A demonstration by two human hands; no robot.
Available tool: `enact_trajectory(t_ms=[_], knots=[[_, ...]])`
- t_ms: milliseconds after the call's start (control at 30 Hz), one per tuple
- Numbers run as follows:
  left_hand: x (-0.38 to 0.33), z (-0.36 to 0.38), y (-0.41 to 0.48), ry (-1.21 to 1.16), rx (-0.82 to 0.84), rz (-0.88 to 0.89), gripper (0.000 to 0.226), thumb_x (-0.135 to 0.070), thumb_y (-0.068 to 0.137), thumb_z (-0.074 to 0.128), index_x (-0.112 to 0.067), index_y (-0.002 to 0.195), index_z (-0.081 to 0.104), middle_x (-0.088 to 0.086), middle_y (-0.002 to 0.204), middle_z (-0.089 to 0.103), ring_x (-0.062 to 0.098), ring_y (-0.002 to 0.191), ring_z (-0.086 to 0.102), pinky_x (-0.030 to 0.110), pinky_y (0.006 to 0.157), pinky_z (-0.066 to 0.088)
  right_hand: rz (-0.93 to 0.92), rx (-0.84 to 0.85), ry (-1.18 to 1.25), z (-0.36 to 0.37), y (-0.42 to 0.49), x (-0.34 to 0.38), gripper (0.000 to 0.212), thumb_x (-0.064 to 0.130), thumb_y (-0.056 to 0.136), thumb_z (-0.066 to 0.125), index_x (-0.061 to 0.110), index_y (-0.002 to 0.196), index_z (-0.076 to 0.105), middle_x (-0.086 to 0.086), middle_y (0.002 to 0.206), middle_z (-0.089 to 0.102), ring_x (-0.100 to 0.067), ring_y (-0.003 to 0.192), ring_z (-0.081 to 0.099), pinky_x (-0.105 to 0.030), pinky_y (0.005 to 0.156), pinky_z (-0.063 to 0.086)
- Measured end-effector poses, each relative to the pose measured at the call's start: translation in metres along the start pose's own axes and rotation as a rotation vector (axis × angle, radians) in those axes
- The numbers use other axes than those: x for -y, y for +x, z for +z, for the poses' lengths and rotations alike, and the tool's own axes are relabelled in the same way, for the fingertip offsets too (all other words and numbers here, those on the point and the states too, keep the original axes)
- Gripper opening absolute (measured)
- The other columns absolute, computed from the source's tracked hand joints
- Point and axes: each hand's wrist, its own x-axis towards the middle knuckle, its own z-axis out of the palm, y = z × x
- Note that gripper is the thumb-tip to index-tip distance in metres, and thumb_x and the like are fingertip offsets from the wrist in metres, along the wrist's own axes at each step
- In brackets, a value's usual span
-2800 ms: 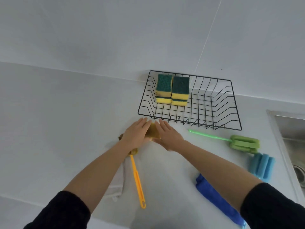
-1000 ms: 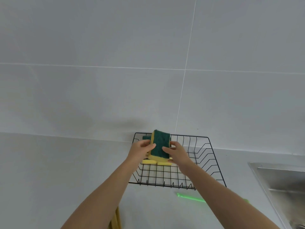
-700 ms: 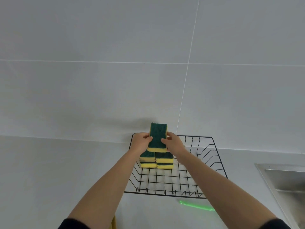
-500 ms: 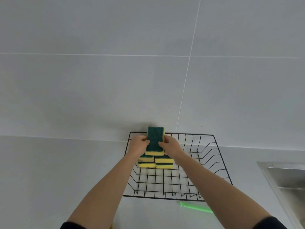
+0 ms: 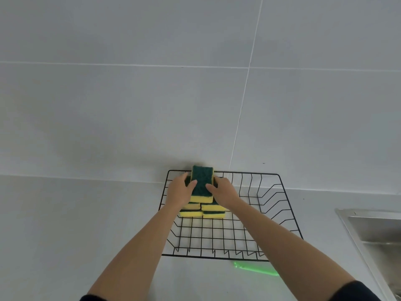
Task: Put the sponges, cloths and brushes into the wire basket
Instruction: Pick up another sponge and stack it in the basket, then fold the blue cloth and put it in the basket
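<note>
Head view: the wire basket sits on the white worktop against the tiled wall, slightly right of centre in the lower half of the picture. In its far-left corner, at 11 o'clock within the basket, four green-and-yellow sponges lie in two side-by-side stacks of two. A fifth sponge, green scouring face up and yellow layer toward the camera, lies on top of both stacks, centred across the seam between them. The left hand presses its 9 o'clock side and the right hand its 3 o'clock side; the grip of each is closed against the top sponge, thumbs resting on the green face. Both forearms reach in from 6 o'clock over the basket's near rim. A green handle lies on the worktop just outside the near rim at 5 o'clock, partly hidden by the right forearm. A steel sink occupies the 4 o'clock edge.
</note>
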Motion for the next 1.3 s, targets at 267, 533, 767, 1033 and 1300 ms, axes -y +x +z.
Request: enact_trajectory(t_ms=[267,533,767,1033,1300], knots=[[-0.015,-0.035,-0.029,0.530,-0.045,0.181,0.063,-0.048,0.097,0.020,-0.020,0.148,-0.005,0.003,0.159,-0.008,0.023,0.147,-0.009,0.046,0.119,0.002,-0.226,-0.030,-0.463,-0.036,-0.054,0.016,0.069,0.040,0.099,0.024,0.006,0.146,-0.012,-0.010,0.158,-0.013,-0.024,0.146,-0.012,-0.035,0.119,-0.001],[-0.047,-0.046,-0.082,0.671,-0.199,0.367,0.082,-0.068,0.069,-0.016,-0.025,0.138,-0.025,0.001,0.156,-0.020,0.015,0.133,-0.030,0.047,0.115,-0.010,-0.342,-0.265,-0.716,-0.062,-0.120,0.017,0.099,0.072,0.054,-0.030,0.013,0.134,-0.032,-0.003,0.144,-0.037,-0.023,0.139,-0.029,-0.038,0.116,-0.011],[-0.066,-0.022,-0.135,0.585,-0.140,0.489,0.078,-0.068,0.079,0.002,-0.022,0.136,-0.026,-0.003,0.153,-0.024,0.013,0.136,-0.027,0.043,0.114,-0.013,-0.355,-0.298,-0.769,-0.073,-0.179,-0.022,0.099,0.074,0.054,-0.035,0.012,0.131,-0.030,-0.004,0.138,-0.037,-0.020,0.131,-0.031,-0.034,0.111,-0.012],[-0.060,0.043,-0.188,0.580,0.140,0.573,0.069,-0.054,0.094,0.024,-0.025,0.129,-0.029,-0.005,0.139,-0.035,0.012,0.130,-0.033,0.040,0.117,-0.011,-0.147,-0.219,-0.715,-0.062,-0.240,-0.100,0.105,0.077,0.047,-0.037,0.012,0.129,-0.033,-0.003,0.138,-0.038,-0.018,0.131,-0.032,-0.032,0.109,-0.013],[-0.050,0.110,-0.228,0.640,0.445,0.628,0.076,-0.051,0.095,0.030,-0.017,0.147,-0.013,0.003,0.157,-0.018,0.019,0.145,-0.017,0.041,0.119,-0.005,0.063,-0.139,-0.635,-0.035,-0.288,-0.164,0.091,0.071,0.058,-0.016,0.016,0.128,-0.033,-0.001,0.137,-0.039,-0.016,0.129,-0.034,-0.030,0.108,-0.018]])
